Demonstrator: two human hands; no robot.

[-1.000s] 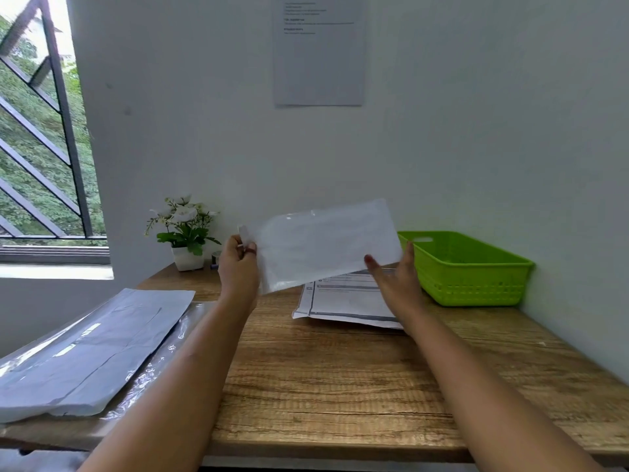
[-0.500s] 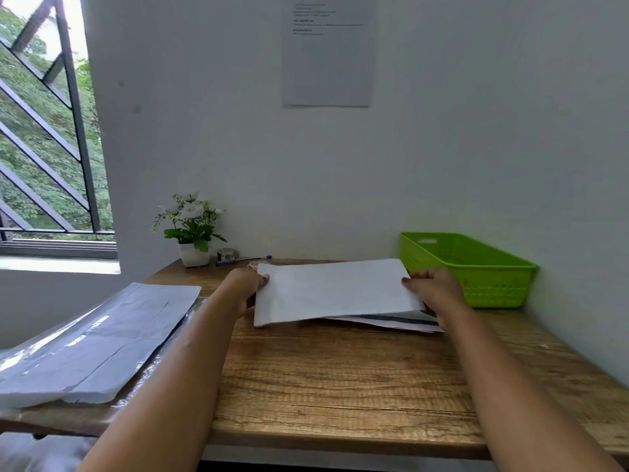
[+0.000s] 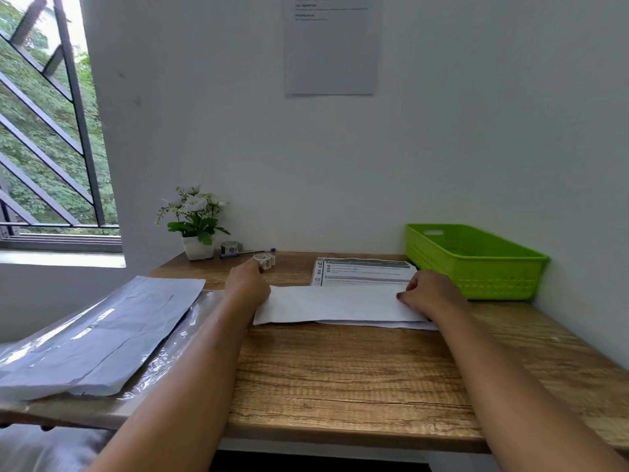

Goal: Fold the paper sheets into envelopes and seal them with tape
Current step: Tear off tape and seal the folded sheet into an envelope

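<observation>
Both your hands are down on the folded sheet (image 3: 333,303), which lies flat on the wooden desk (image 3: 340,376) in front of you. Your left hand (image 3: 247,287) rests on the sheet's left end, fingers curled loosely; whether they pinch the paper or only press it, you cannot tell from here. Your right hand (image 3: 429,292) sits on the right end with the fingers bent down onto the top edge, pressing the paper; no pinch shows.

The sheet overlaps the near part of a printed page (image 3: 364,272) that lies on the desk behind it, and a thin white edge shows from under the sheet at its right near corner. A tape roll (image 3: 264,260) stands just beyond your left hand's knuckles. A second roll (image 3: 230,247) and a pen (image 3: 246,253) lie farther back by the potted plant (image 3: 194,223), near the wall. A green basket (image 3: 473,260) sits at the right, close to your right hand. A paper stack (image 3: 102,332) in clear plastic wrap lies on the desk's left side, well apart from the sheet.
</observation>
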